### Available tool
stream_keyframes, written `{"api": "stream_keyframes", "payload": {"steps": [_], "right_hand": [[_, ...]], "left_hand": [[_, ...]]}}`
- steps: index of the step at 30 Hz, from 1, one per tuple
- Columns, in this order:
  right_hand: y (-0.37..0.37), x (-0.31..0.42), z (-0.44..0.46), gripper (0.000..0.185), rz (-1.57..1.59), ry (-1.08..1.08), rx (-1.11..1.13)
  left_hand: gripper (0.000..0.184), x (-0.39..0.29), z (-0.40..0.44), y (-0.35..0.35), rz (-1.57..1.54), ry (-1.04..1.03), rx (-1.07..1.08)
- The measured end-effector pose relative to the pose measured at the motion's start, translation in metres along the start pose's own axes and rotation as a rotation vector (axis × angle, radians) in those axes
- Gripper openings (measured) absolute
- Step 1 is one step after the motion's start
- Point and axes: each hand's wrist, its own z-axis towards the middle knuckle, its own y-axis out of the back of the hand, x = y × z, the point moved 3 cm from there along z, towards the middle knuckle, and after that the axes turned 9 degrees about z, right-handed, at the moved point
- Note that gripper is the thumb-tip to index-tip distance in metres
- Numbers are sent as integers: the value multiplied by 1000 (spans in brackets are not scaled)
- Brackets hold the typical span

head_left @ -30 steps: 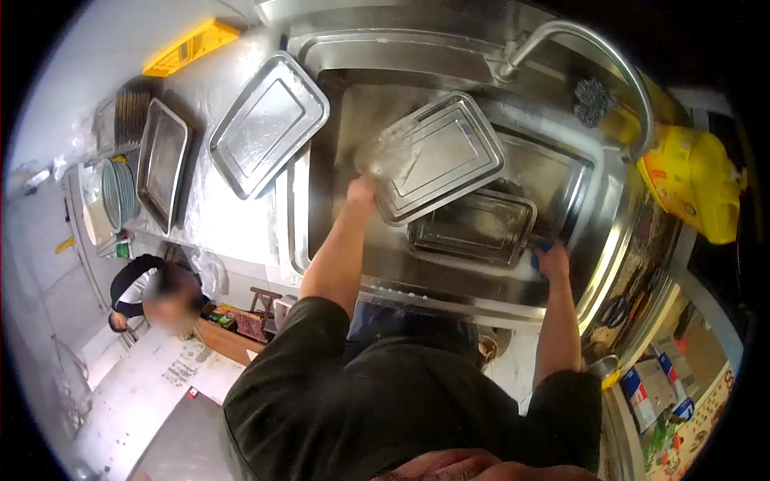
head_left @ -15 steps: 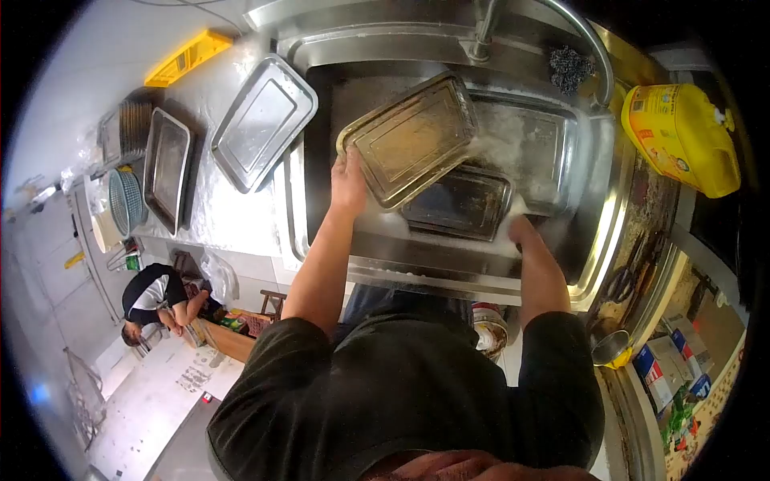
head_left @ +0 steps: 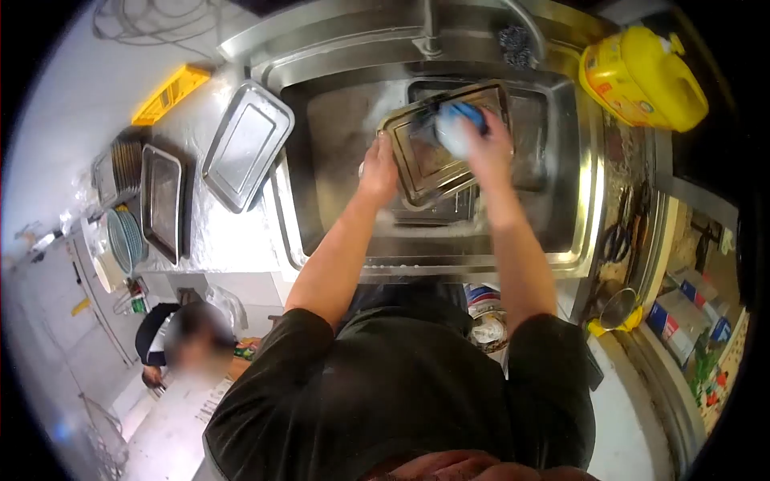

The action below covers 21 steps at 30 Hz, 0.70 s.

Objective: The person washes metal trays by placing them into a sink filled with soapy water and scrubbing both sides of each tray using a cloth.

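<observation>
My left hand (head_left: 378,170) grips the left edge of a rectangular metal tray (head_left: 425,170), which is held tilted over the sink (head_left: 592,176). My right hand (head_left: 492,152) presses a blue-and-white sponge (head_left: 457,132) onto the tray's upper right part; motion blurs the sponge, so its exact make is unclear. Below and behind the held tray, another metal tray (head_left: 531,112) lies in the soapy sink, partly covered. Suds float near the sink's front.
Left of the sink, a shiny tray (head_left: 249,144) and a deeper tray (head_left: 163,204) rest on the counter. A yellow jug (head_left: 646,80) stands at the right, near a steel scrubber (head_left: 515,46) and the faucet (head_left: 431,36). Another person (head_left: 160,337) is at lower left.
My right hand has come up out of the sink water with the sponge and now meets the tray. The held tray has shifted right and turned slightly. The camera view has shifted.
</observation>
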Motion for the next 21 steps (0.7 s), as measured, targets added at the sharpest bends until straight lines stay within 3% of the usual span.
{"api": "stream_keyframes", "payload": {"steps": [2, 4, 6, 7, 12, 14, 15, 18, 19, 21], "right_hand": [[-45, -19, 8, 44, -63, 244, -157], [-82, -4, -9, 40, -130, 426, -270], [-90, -1, -29, 33, -169, 394, -278], [-87, -5, -37, 33, -228, 430, -239], [-29, -20, -75, 39, -634, 479, 107], [36, -77, -49, 35, -735, 399, 4], [48, -73, -36, 31, -536, 267, -154], [46, -56, -31, 30, -637, 241, -301], [31, -52, -38, 31, -596, 415, -233], [-8, -51, -61, 39, -575, 533, -8]], "left_hand": [[61, -3, 3, -17, 121, 11, 25], [51, -19, 3, -36, -27, -42, -26], [43, -42, -2, -45, -280, -40, -7], [40, -51, -4, -40, -232, 58, -72], [47, -61, -9, -35, -13, -123, -114], [51, -53, -2, -23, 105, -221, -124], [57, -51, 0, -24, 97, -185, -144], [59, -49, -6, -27, 337, -144, -243], [59, -49, -5, -29, 367, -153, -273], [60, -43, -4, -29, 421, -169, -338]]}}
